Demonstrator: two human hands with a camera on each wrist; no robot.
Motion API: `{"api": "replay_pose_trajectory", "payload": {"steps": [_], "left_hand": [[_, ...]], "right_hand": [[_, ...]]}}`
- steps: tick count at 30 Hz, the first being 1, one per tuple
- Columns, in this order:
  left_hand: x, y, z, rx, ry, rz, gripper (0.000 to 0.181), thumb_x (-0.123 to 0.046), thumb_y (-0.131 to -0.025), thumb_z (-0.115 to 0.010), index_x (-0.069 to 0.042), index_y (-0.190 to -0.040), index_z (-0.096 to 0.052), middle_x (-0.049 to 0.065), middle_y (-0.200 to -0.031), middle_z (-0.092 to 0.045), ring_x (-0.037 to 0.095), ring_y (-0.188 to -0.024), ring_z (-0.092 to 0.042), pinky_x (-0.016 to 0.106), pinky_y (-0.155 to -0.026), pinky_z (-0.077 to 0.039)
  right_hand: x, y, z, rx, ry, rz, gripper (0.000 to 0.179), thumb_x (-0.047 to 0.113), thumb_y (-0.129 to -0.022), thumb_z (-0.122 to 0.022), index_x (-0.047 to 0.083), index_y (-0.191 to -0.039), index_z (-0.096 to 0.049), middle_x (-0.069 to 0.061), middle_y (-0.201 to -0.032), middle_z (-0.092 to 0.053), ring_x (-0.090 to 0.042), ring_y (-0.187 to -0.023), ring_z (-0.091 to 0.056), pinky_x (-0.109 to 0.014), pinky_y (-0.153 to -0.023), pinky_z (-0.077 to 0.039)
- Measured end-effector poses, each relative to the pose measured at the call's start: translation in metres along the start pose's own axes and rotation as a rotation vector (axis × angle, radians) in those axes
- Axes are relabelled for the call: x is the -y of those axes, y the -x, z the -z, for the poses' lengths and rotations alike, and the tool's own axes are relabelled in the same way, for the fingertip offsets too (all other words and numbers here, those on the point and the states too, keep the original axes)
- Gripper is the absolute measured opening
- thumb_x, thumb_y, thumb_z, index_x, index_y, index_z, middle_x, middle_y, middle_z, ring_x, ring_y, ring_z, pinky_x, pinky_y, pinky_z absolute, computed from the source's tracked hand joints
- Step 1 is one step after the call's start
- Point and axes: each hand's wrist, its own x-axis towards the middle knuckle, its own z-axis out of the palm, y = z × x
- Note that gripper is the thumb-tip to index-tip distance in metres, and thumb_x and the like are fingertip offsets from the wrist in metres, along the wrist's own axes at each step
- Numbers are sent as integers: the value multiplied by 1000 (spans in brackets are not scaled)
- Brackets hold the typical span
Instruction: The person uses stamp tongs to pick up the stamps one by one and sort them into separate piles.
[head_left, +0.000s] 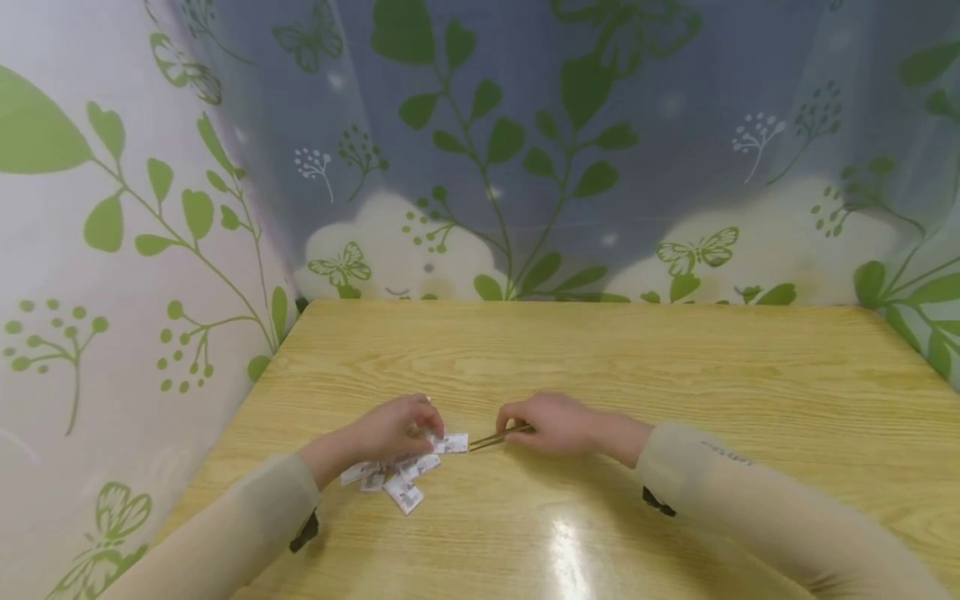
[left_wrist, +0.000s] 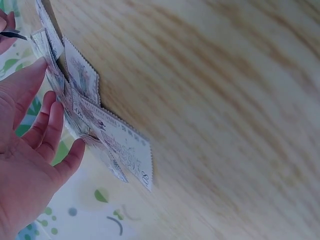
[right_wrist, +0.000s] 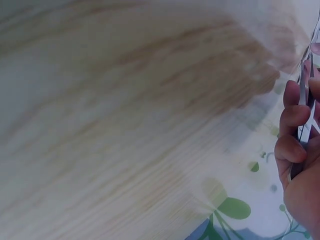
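My left hand (head_left: 397, 429) pinches a postage stamp (head_left: 454, 443) with serrated edges, over a loose pile of stamps (head_left: 405, 493). In the left wrist view, the thumb and fingers lie along the edge of the overlapping stamps (left_wrist: 117, 137), and one shows a printed number. My right hand (head_left: 558, 423) holds a pair of metal tweezers (head_left: 491, 439) between thumb and fingers. Their two tips point left, slightly apart, right at the end of the held stamp. The right wrist view shows the fingers curled round the tweezers (right_wrist: 304, 127).
A wood-grain table (head_left: 637, 350) lies under both hands, with a bright light reflection near its front. Along the back and left hang curtains (head_left: 480, 167) printed with green leaves and butterflies.
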Motion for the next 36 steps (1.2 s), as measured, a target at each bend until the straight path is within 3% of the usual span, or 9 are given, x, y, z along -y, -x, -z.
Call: {"api": "replay_pose_trajectory", "payload": {"steps": [9, 24, 36], "left_hand": [[0, -1, 1, -2, 2, -14, 12, -9, -85, -71, -15, -95, -68, -5, -96, -59, 15, -91, -58, 37, -83, -49], [0, -1, -1, 5, -10, -14, 12, -9, -84, -72, -16, -94, -68, -5, -95, -59, 14, -89, -57, 36, -82, -48], [0, -2, 1, 7, -13, -20, 13, -10, -84, -72, -15, -95, -68, -5, -96, -59, 15, -90, -58, 36, -83, -49]], "right_hand": [[7, -5, -1, -17, -20, 3, 10, 20, -97, -60, 18, -105, -65, 8, -80, -64, -5, -66, -54, -28, -64, -46], [7, -6, -7, -19, -34, -17, 8, 20, -99, -57, 18, -105, -62, 11, -74, -55, -7, -61, -45, -27, -58, -38], [11, -8, -8, -60, 17, 22, 5, 15, -97, -60, 14, -101, -59, 6, -77, -59, -8, -62, -45, -27, -59, -39]]}}
